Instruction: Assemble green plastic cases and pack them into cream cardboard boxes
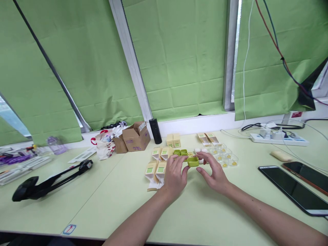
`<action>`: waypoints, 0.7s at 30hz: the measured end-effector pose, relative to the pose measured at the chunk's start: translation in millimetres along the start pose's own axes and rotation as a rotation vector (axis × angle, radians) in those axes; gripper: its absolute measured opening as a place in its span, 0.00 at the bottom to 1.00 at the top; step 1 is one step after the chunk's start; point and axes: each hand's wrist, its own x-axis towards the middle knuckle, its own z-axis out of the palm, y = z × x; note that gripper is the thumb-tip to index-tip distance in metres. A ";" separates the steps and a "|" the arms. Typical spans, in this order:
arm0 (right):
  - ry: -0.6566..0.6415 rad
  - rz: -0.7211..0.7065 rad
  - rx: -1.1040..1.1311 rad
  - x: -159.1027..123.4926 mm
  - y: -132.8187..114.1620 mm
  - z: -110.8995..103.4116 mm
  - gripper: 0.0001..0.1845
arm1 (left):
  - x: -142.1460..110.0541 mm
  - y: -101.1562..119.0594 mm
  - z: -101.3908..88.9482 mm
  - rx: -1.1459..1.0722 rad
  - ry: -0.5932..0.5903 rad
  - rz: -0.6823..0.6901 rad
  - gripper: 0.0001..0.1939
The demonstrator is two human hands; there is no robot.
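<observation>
In the head view, a small green open-topped box [193,162] is held a little above the table between my two hands. My left hand [176,175] pinches its left side with thumb and fingers. The fingers of my right hand [213,173] curl around its right side, index finger at the top edge and thumb near the lower corner. More small green boxes [180,152] sit just behind my left fingers. Clear plastic cups with yellow bits [224,156] stand beyond my right hand. Folded cardboard packets with green labels [155,169] lie left of my left hand.
Phones [294,189] lie at the right, below a power strip [279,138] with cables. At the back stand a black bottle [155,131], a cardboard box [136,136] and more packets [173,140]. A black strapped device [53,181] lies left. Green blinds cover the windows.
</observation>
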 end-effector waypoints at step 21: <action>-0.067 -0.029 -0.058 0.8 1.6 0.0 0.32 | 4.1 3.0 -0.7 -0.086 -0.044 -0.147 0.12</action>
